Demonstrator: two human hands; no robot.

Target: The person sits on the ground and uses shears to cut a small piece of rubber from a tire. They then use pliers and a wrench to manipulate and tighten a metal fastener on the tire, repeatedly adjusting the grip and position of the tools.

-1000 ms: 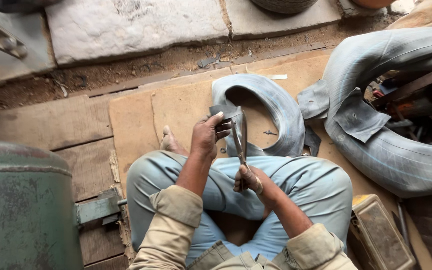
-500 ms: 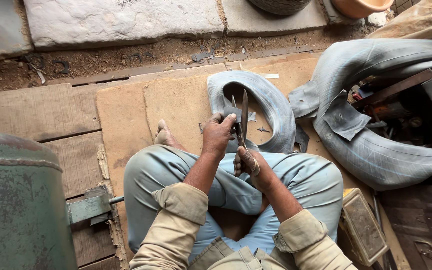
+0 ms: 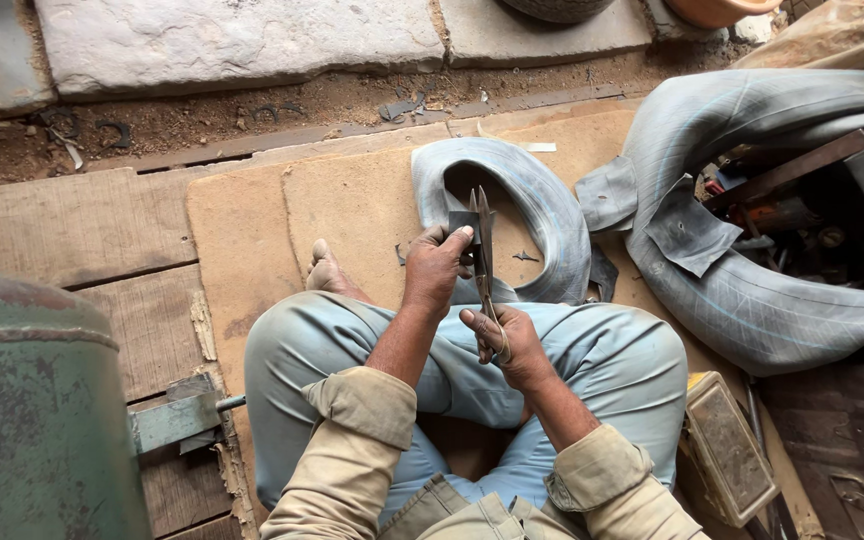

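Seated cross-legged figure, viewed from above. At near left stood a green metal drum (image 3: 37, 420); at near right, a small rectangular tin (image 3: 727, 455). Above the lap, the right hand (image 3: 502, 340) was clenched around the handles of a pair of scissors (image 3: 482, 255), blades pointing away. The left hand (image 3: 437, 265) pinched a small dark rubber patch (image 3: 463, 226) against the blades. Beyond lay a cut inner tube (image 3: 542, 210) on a brown mat (image 3: 342, 210); at far right, a larger tube (image 3: 752, 300) ringed assorted tools. Farthest lay stone slabs (image 3: 232, 40).
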